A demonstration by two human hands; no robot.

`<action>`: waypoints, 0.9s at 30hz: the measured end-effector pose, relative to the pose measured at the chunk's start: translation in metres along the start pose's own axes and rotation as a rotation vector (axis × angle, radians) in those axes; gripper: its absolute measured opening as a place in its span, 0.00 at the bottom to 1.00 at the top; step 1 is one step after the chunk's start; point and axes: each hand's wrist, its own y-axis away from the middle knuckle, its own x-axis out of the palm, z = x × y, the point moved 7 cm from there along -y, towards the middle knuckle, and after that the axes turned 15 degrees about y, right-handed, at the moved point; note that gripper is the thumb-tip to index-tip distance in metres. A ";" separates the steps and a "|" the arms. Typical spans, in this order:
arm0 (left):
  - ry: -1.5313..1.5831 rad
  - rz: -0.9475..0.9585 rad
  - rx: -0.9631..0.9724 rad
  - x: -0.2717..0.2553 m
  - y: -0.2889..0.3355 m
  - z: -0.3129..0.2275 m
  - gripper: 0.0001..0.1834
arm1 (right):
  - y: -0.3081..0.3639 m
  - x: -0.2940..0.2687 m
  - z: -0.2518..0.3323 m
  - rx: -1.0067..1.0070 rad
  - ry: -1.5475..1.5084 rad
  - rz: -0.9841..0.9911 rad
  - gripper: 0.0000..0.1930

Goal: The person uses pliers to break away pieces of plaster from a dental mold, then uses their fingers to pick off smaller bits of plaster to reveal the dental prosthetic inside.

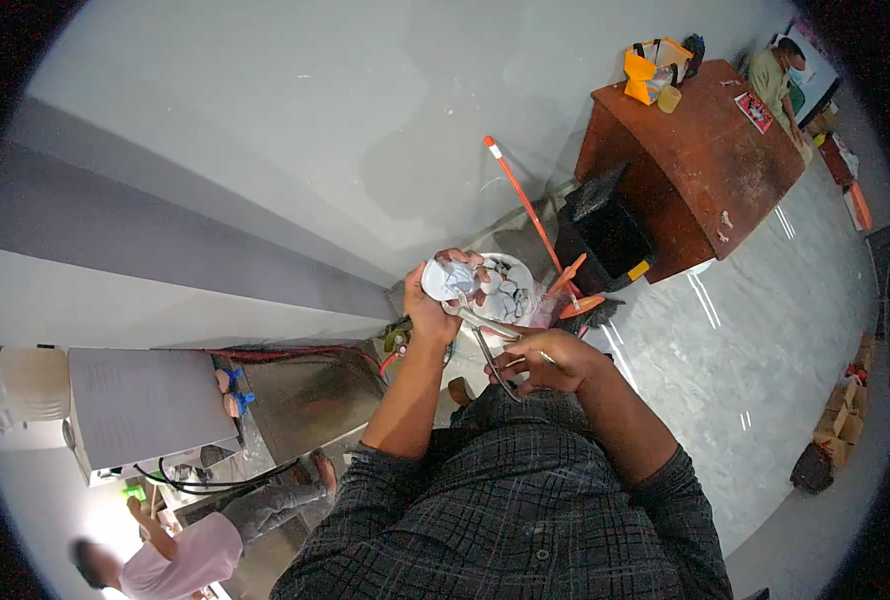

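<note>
Head view: left grip [430, 302] clasps a white round piece [439, 281]; right grip [545, 360] grasps a metal tool [484, 350].

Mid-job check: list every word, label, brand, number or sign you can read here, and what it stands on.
No text is legible in this view.
Red-and-white printed item on the brown desk: print too small to read.
Grey cabinet at left: faint rows of marks, unreadable.
White piece in the left hand: no legible marking.
Metal tool in the right hand: no legible marking.
</note>
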 end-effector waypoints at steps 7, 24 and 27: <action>-0.174 -0.145 0.133 -0.038 -0.002 -0.008 0.27 | -0.028 -0.002 -0.013 0.024 0.068 -0.140 0.21; -0.176 -0.344 0.029 -0.095 -0.017 0.002 0.33 | -0.050 -0.033 0.008 -0.053 1.087 -0.468 0.15; -0.154 -0.398 -0.028 -0.096 -0.017 0.004 0.34 | -0.048 -0.039 0.011 -0.085 1.239 -0.559 0.16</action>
